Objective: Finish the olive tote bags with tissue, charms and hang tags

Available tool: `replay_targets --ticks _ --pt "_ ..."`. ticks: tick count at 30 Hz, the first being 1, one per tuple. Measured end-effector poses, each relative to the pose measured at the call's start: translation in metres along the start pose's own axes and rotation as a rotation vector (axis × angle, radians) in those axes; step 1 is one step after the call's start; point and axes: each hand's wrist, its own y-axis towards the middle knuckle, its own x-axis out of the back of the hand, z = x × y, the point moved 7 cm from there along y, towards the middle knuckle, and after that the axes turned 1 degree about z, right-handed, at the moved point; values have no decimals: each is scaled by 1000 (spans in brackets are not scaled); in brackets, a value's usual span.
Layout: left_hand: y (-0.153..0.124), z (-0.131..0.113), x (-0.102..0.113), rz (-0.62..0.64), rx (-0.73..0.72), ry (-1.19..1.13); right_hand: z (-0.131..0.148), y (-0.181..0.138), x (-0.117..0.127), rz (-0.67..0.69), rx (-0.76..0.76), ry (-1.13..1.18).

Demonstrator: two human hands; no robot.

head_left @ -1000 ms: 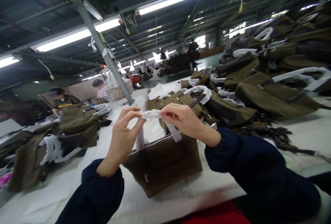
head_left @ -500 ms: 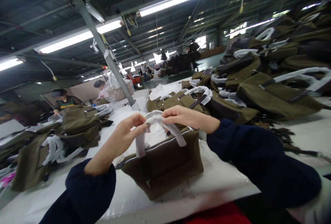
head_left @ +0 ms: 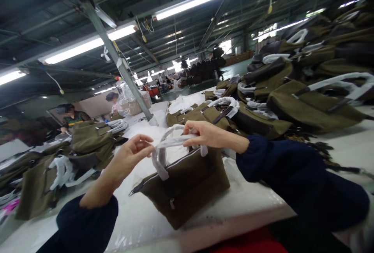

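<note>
An olive-brown handbag point(head_left: 187, 186) stands upright on the white table point(head_left: 257, 202) in front of me. Its handles point(head_left: 163, 151) are wrapped in white paper. My left hand point(head_left: 131, 155) pinches the left end of a white paper strip at the handle's top. My right hand point(head_left: 204, 134) pinches the same strip on the right side, just above the bag's zipper edge. Both arms wear dark blue sleeves.
A tall heap of olive bags with white-wrapped handles point(head_left: 309, 85) fills the right. More bags point(head_left: 90, 140) lie at the left and behind point(head_left: 198, 112). Two people point(head_left: 70, 114) work at the far left. A slanted steel post point(head_left: 117, 58) rises behind the table.
My left hand has dropped and pulled left, stretching the paper strip out from the handle. The bag has tilted slightly toward me. My right hand stays at the handle top.
</note>
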Motion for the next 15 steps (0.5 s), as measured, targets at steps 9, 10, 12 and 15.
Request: replay_targets --ticks 9,10,12,15 --pt "60 -40 -47 314 -10 -19 24 5 6 -5 129 -324" --pt "61 -43 -48 305 -14 -26 27 5 9 -15 135 -430" --pt "61 -49 -47 263 -31 -27 32 7 12 -33 121 -637" --pt "54 -53 -50 299 -52 -7 38 8 13 -74 17 -858"
